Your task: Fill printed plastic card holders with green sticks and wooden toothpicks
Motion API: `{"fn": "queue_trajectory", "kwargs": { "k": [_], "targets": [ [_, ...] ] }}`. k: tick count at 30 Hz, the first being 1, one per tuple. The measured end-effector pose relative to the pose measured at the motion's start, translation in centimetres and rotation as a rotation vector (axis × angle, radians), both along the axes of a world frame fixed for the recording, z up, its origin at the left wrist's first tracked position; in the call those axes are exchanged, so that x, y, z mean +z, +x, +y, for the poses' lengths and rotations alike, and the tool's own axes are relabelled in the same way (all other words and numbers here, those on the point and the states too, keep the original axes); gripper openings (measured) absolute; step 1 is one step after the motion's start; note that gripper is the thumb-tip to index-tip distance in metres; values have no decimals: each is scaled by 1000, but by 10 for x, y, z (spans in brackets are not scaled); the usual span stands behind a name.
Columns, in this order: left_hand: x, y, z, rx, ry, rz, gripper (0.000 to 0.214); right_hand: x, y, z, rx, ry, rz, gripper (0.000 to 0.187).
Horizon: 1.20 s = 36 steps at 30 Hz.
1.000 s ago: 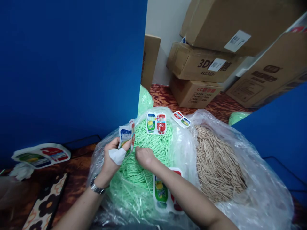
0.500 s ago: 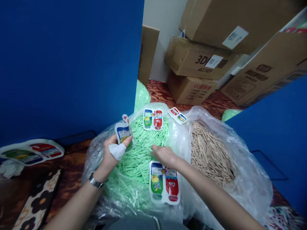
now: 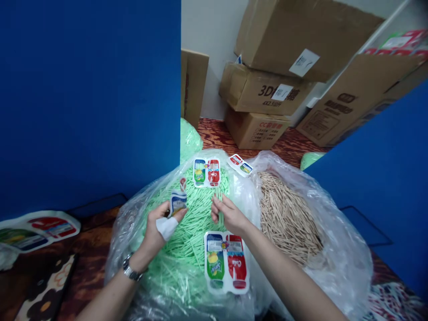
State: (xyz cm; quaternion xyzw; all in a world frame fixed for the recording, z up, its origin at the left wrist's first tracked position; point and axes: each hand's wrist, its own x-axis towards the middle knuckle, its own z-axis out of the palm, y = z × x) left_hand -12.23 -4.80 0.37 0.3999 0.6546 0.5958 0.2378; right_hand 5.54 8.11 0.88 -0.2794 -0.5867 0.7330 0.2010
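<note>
My left hand (image 3: 159,221), its thumb wrapped in white tape, pinches a small printed bottle-shaped pouch (image 3: 177,201) above a heap of green sticks (image 3: 187,232). My right hand (image 3: 228,213) is closed on a few green sticks, held upright just above the heap. A double pouch printed green and red (image 3: 226,261) lies on the sticks below my right wrist. Another double pouch (image 3: 206,171) lies at the heap's far side, and a smaller one (image 3: 240,164) sits on the plastic behind it.
The green sticks fill a clear plastic bag (image 3: 137,209); a second clear bag (image 3: 337,263) on the right holds tan wooden sticks (image 3: 287,214). Blue panels (image 3: 87,98) stand left and right. Cardboard boxes (image 3: 264,89) are stacked behind. Printed sheets (image 3: 36,227) lie at left.
My right hand went from reaching flat over the green heap to lifting a few sticks upright. My left hand lowered the small pouch slightly. The camera view shifted right and down.
</note>
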Motion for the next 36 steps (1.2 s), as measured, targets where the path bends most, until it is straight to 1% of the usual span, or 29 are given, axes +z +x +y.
{"fn": "queue_trajectory", "kwargs": {
  "k": [1, 2, 3, 5, 7, 8, 9, 10, 11, 13, 14, 15, 16, 18, 20, 22, 25, 27, 28, 29, 30, 31, 34, 35, 36],
  "targets": [
    [-5, 1, 0, -19, -6, 25, 20, 4, -2, -2, -64, -130, 91, 32],
    [-9, 2, 0, -39, -9, 51, 20, 8, -5, -4, -105, -221, 159, 34],
    [-12, 4, 0, -57, -8, 76, 19, 14, -7, -6, -129, -279, 206, 36],
    [-17, 6, 0, -82, 5, 125, 17, 26, -11, -9, -167, -305, 267, 35],
    [-18, 9, -2, -85, 15, 174, 18, 38, -14, -11, -193, -224, 300, 32],
    [-18, 9, -3, -81, 19, 199, 20, 42, -14, -11, -195, -137, 292, 30],
    [-17, 10, -4, -76, 23, 222, 22, 45, -15, -10, -183, -9, 251, 28],
    [-16, 9, -4, -69, 27, 239, 23, 46, -15, -9, -156, 161, 174, 25],
    [-15, 7, -5, -52, 32, 249, 22, 45, -15, -8, -114, 366, 65, 22],
    [-14, 2, -7, 9, 34, 247, 19, 35, -17, -6, 18, 812, -213, 17],
    [-13, -1, -8, 46, 28, 236, 18, 27, -19, -6, 102, 1006, -362, 15],
    [-12, -4, -8, 82, 20, 222, 17, 18, -22, -7, 197, 1159, -501, 14],
    [-12, -7, -9, 112, 13, 207, 17, 8, -25, -8, 292, 1269, -624, 13],
    [-12, -10, -10, 130, 10, 179, 16, -10, -33, -13, 457, 1397, -804, 15],
    [-12, -11, -11, 119, 13, 161, 17, -22, -41, -19, 553, 1478, -873, 19],
    [-13, -10, -11, 98, 16, 156, 17, -29, -48, -24, 596, 1535, -880, 19],
    [-13, -9, -12, 74, 21, 159, 17, -30, -54, -25, 634, 1571, -855, 20],
    [-14, -10, -13, 79, 23, 161, 17, -29, -53, -22, 617, 1544, -821, 18],
    [-14, -11, -13, 83, 22, 162, 18, -27, -51, -19, 566, 1500, -789, 16],
    [-14, -12, -14, 88, 21, 166, 19, -26, -49, -16, 486, 1417, -738, 14],
    [-15, -12, -14, 91, 18, 173, 19, -23, -46, -13, 388, 1281, -657, 11],
    [-15, -13, -15, 89, 14, 183, 18, -19, -43, -10, 277, 1092, -545, 11],
    [-15, -9, -13, 56, 18, 233, 13, 1, -35, -5, -53, 392, -80, 19],
    [-15, -7, -12, 31, 27, 255, 13, 11, -33, -6, -140, 199, 66, 21],
    [-14, -3, -11, 1, 39, 279, 14, 22, -32, -8, -214, 60, 187, 23]
  ]
}}
